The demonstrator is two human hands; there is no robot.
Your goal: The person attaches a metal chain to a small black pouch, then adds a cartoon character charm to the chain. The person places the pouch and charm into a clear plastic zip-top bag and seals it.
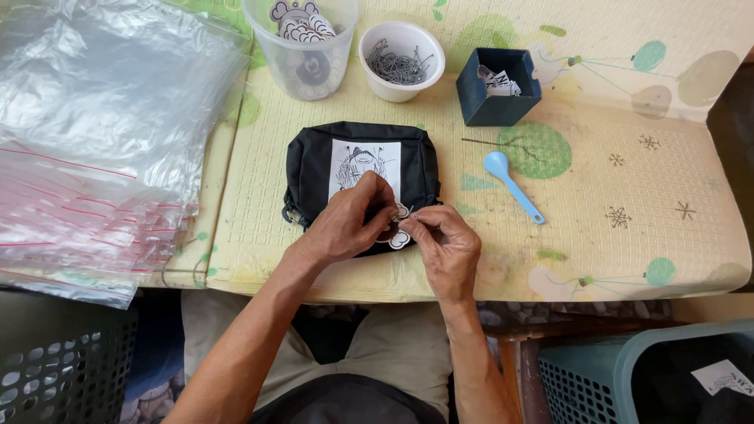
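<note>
I have both hands low over the front edge of the black pouch, which lies flat on the yellow patterned worktop with its white printed panel facing up. My left hand is pinched closed on the small black-and-white charm, fingertips pressed at its upper edge. My right hand is pinched too, thumb and forefinger meeting just beside the left fingertips on what looks like a thin metal ring or clip; it is too small for me to tell which. The charm sits between the two hands, touching the pouch's lower right edge.

To do this part well, I judge that the left grip should hold the charm flat and steady so its hole stays visible, while the right grip works the metal piece with small movements rather than force. Keeping both wrists resting near the worktop edge should stop the tiny part from wobbling or slipping out.

Farther back stand a clear plastic cup holding more charms, a white bowl of thin metal fasteners, and a dark blue box with paper slips. A light blue spoon lies to the right, well apart. A stack of clear zip bags fills the left side.
</note>
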